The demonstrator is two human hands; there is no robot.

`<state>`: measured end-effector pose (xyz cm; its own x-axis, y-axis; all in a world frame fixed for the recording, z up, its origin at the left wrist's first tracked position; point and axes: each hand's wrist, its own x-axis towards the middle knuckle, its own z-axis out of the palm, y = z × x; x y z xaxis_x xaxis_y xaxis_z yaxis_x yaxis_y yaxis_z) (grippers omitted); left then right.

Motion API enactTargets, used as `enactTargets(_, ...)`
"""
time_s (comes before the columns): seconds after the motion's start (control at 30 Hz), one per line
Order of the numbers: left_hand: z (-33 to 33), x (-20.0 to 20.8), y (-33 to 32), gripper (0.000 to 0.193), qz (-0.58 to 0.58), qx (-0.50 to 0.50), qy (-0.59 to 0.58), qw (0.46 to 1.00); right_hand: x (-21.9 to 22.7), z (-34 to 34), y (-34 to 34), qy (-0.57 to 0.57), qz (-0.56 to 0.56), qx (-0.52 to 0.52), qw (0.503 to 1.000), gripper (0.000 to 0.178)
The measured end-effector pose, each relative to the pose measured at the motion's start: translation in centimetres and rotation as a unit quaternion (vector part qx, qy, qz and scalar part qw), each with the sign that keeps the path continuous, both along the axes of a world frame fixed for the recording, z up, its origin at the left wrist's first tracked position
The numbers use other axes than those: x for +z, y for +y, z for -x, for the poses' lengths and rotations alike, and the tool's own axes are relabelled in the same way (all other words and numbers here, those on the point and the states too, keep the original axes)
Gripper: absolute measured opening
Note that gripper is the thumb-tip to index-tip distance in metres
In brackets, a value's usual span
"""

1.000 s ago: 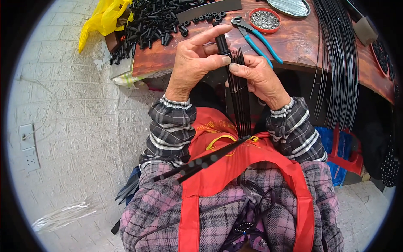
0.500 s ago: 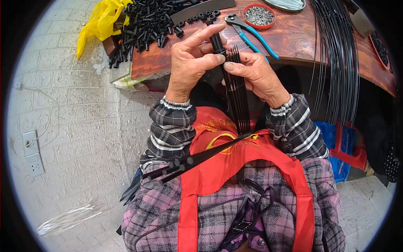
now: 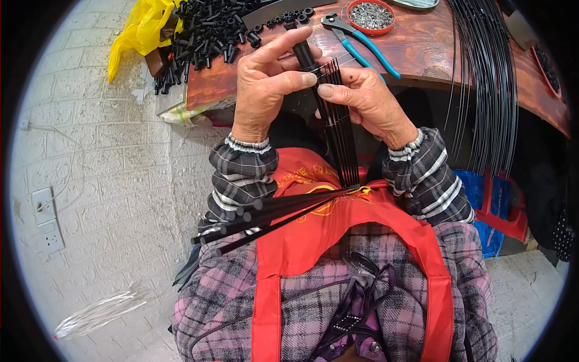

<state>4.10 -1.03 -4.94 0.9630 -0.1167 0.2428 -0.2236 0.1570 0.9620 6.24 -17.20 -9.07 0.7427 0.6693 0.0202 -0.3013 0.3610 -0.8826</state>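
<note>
My left hand [image 3: 260,90] is closed around a black plastic umbrella runner [image 3: 305,55], its thumb pressed on the lower end and its index finger stretched past the top. My right hand [image 3: 373,104] pinches thin black umbrella ribs [image 3: 342,145] just beside the runner, where a fine wire shows. From there the ribs hang down to my lap, bend at their joints, and fan out to the lower left over the red apron [image 3: 301,241]. Some fingertips of both hands are hidden behind the runner and ribs.
On the wooden table [image 3: 416,54] lie blue-handled pliers [image 3: 369,49], a red dish of small metal pieces [image 3: 371,17] and a heap of black plastic parts [image 3: 208,30]. A yellow bag [image 3: 136,36] sits at the left corner. Long black rods [image 3: 491,102] overhang the right edge.
Both hands have shifted slightly left with the runner and ribs. The lower rib ends have spread farther apart. Each hand keeps its grip.
</note>
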Motion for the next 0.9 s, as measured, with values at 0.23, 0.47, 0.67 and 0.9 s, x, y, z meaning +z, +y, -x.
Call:
enactTargets(0.23, -0.9, -0.7, 1.3, 0.053, 0.006, -0.062, -0.009, 0.998, -0.7, -0.4, 0.0, -0.016, 0.006, 0.01, 1.0, 0.025)
enactTargets(0.47, -1.4, -1.2, 1.9, 0.058, -0.008, -0.124, -0.027, 0.992, -0.6, -0.3, 0.0, -0.021, 0.001, 0.027, 0.999, 0.029)
enactTargets(0.67, -1.8, -1.7, 1.7, 0.054, 0.064, -0.144, -0.027, 0.987, -0.1, -0.4, -0.1, -0.02, -0.006, 0.031, 0.999, 0.028)
enactTargets(0.9, -1.4, -1.2, 1.8, 0.054, 0.02, -0.114, -0.035, 0.993, -0.1, -0.1, 0.1, -0.022, -0.003, 0.027, 0.999, 0.028)
